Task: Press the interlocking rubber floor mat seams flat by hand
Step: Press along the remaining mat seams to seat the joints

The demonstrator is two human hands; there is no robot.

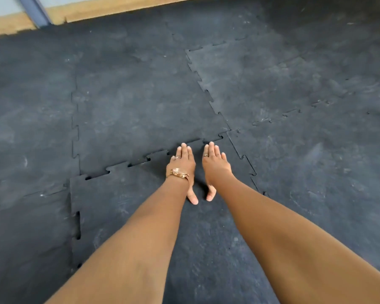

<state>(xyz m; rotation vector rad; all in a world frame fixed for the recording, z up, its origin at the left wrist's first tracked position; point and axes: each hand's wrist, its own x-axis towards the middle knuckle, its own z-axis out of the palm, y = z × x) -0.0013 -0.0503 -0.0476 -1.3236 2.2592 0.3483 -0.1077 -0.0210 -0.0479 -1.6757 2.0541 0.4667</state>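
The seam (pixel 154 159) getting worked is the jigsaw-toothed joint along the far edge of the near mat tile (pixel 130 216), and it's clearly not seated: left of the hands the teeth sit proud with dark gaps showing. Both hands are flat on that tile, fingers together and pointing at the seam, fingertips just about on it. The left hand (pixel 182 165), with a gold watch (pixel 180 172) on the wrist, and the right hand (pixel 215 165) sit side by side, near but not touching, thumbs angled back toward the person. Palms open, holding nothing, arms out straight, probably so body weight goes down into the joint. Right of the hands, the seam meets the four-tile corner (pixel 228 132). Far beyond the seam there's a wooden baseboard (pixel 119 5).
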